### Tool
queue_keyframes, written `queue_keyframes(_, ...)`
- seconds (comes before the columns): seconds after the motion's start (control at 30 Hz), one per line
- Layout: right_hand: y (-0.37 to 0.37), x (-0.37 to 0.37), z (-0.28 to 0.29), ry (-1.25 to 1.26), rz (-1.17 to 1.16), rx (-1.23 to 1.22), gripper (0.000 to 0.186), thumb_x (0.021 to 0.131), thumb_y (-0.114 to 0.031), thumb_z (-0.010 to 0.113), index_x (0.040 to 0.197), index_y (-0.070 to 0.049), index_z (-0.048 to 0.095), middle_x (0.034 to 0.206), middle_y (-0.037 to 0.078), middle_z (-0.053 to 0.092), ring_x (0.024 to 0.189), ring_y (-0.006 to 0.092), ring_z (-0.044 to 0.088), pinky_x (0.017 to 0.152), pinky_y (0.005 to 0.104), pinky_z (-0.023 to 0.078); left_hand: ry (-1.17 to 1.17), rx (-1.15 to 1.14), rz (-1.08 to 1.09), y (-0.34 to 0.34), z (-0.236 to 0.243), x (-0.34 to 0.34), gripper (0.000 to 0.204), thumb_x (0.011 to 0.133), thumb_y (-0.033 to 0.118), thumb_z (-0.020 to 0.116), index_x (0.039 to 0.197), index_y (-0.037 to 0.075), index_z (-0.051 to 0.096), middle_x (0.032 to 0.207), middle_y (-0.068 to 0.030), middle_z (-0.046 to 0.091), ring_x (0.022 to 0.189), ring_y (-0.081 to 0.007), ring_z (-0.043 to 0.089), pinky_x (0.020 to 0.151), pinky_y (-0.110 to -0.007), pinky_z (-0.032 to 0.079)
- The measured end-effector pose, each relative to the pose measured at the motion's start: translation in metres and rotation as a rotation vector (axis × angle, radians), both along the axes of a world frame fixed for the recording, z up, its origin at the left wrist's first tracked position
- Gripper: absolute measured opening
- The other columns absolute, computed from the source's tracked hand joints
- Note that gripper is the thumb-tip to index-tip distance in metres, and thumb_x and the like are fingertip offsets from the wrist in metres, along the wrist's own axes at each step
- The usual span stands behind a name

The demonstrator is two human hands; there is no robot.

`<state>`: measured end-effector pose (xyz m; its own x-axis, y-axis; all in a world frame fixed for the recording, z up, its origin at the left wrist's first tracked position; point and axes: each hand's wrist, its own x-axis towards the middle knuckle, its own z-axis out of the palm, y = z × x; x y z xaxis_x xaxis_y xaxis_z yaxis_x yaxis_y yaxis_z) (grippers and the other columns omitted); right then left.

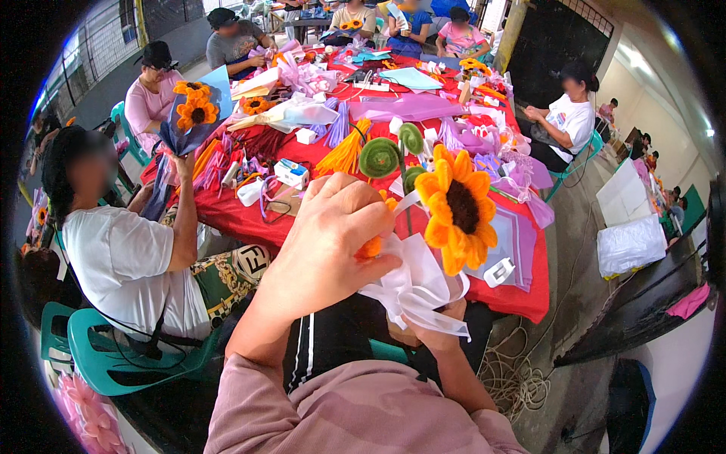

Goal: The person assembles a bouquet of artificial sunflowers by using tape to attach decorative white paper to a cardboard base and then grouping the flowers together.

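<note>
My left hand point(336, 238) is raised at the middle, fingers curled round a small orange fuzzy piece point(369, 247) that it mostly hides. Beside it stands a large orange fuzzy sunflower point(461, 208) with a dark brown centre. Green fuzzy spiral discs point(382, 157) rise behind my knuckles. Sheer white fabric or ribbon point(412, 284) hangs loosely below the sunflower. My right hand point(439, 337) is low at the right, closed around the lower part of this bouquet, its fingertips largely hidden by the white material.
A table with a red cloth point(533, 303) holds coloured stems, wrapping sheets, a glue bottle and cables. A co-worker point(121, 265) at my left holds a blue-wrapped sunflower bouquet point(195, 113); several others sit around. Coiled cord point(510, 378) lies on the floor at right.
</note>
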<state>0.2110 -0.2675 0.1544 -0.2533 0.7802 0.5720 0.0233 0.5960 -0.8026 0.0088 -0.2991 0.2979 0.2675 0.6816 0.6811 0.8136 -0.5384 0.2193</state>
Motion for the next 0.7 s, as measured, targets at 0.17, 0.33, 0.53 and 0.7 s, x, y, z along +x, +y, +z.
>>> queue_keyframes(0.17,0.004,0.001,-0.012,0.350,0.098,-0.354,0.053,0.062,-0.006,0.081,0.110,-0.001,0.057,0.101,0.008,0.065,0.088,0.0168,0.063,0.080,0.0310,0.050,-0.721,0.149,-0.306,-0.001,-0.029,-0.015,0.047,0.057,0.020,0.085,0.092,0.003,0.058,0.099,-0.0101,0.060,0.094,-0.0207,0.056,0.083,-0.033,0.044)
queue_keyframes(0.33,0.013,0.004,-0.010,0.163,0.008,-0.270,0.027,0.067,-0.005,0.076,0.091,0.001,0.064,0.083,0.005,0.066,0.071,0.0129,0.061,0.070,0.0286,0.049,-1.038,-0.345,-0.422,-0.011,-0.124,-0.030,0.042,0.071,0.014,0.075,0.106,0.001,0.057,0.104,-0.0076,0.059,0.098,-0.0169,0.056,0.086,-0.031,0.044)
queue_keyframes(0.53,0.025,-0.001,-0.022,0.199,0.079,-0.248,0.039,0.071,-0.007,0.075,0.106,0.001,0.061,0.098,0.007,0.065,0.088,0.0147,0.063,0.077,0.0298,0.050,-1.356,-0.571,-0.512,0.008,-0.148,0.034,0.045,0.075,0.003,0.076,0.115,0.000,0.058,0.105,-0.0048,0.062,0.099,-0.0148,0.059,0.088,-0.032,0.047)
queue_keyframes(0.7,0.017,-0.012,-0.003,0.346,0.187,-0.379,0.051,0.068,-0.008,0.079,0.113,-0.002,0.057,0.103,0.007,0.064,0.091,0.0139,0.062,0.079,0.0290,0.050,-1.480,-0.558,-0.540,0.017,-0.156,0.035,0.044,0.074,-0.003,0.073,0.116,0.002,0.060,0.106,-0.0052,0.064,0.099,-0.0142,0.060,0.088,-0.031,0.047)
